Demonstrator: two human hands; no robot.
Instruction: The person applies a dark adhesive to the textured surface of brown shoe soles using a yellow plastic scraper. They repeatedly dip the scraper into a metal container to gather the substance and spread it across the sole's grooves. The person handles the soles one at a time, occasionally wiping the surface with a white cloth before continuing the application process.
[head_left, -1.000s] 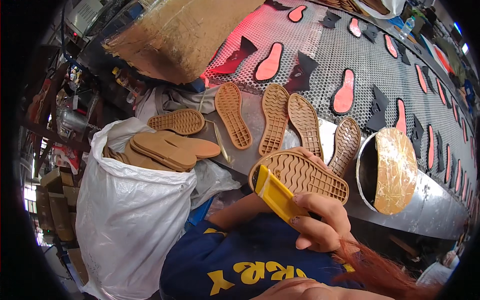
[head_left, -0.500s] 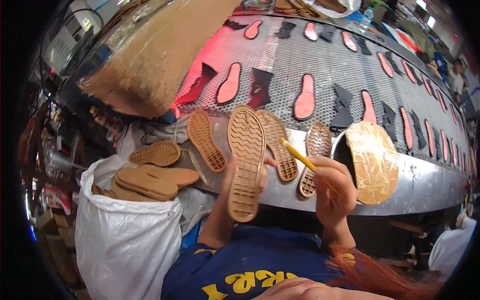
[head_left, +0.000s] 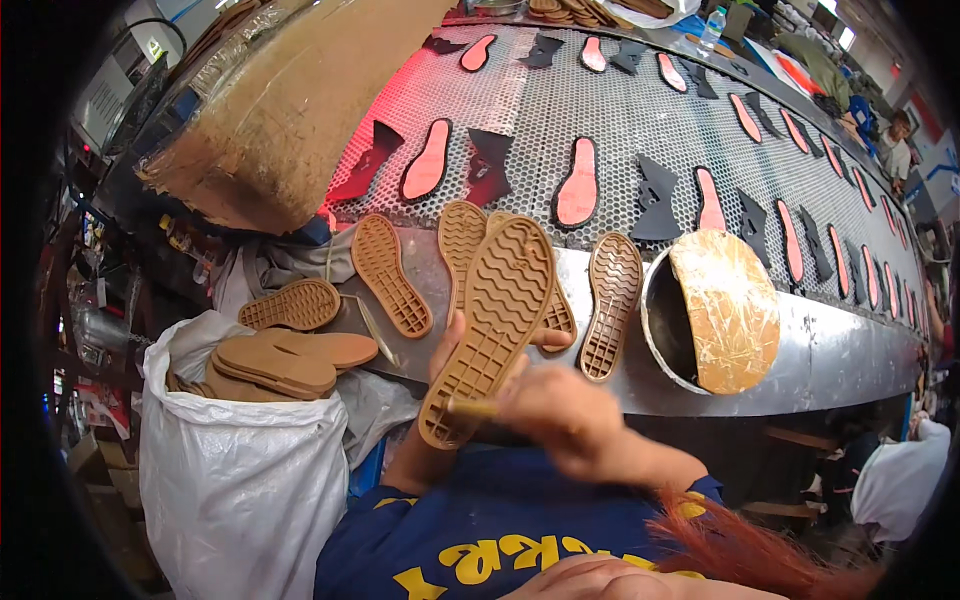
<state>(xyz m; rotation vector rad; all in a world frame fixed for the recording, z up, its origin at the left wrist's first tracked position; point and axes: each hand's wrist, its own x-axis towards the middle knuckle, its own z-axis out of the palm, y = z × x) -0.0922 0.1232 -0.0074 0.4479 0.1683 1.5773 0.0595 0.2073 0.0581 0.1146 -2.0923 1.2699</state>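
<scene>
My left hand [head_left: 447,350] grips a tan shoe sole [head_left: 490,325] from behind, its fingers showing at the sole's edges. The treaded face, wavy at one end and a grid at the other, is turned up and tilted. My right hand [head_left: 570,408], blurred by motion, is closed on a slim yellow stick tool [head_left: 475,408]. The tool's tip lies over the grid end of the sole; its kind is too blurred to make out. Further tan soles lie on the metal ledge, among them a left one [head_left: 390,275] and a right one [head_left: 612,305].
A round pot [head_left: 665,320] partly covered by a tan board stands on the ledge. Beyond it, a mesh conveyor [head_left: 530,105] carries pink insoles [head_left: 577,185] and black cut pieces [head_left: 655,197]. At left are a white sack [head_left: 240,470] of soles and a large cardboard sheet [head_left: 270,130].
My right hand has swung left and down, bringing the yellow tool to the sole's grid end. The sole in my left hand has tilted, its top leaning right. The view has shifted slightly.
</scene>
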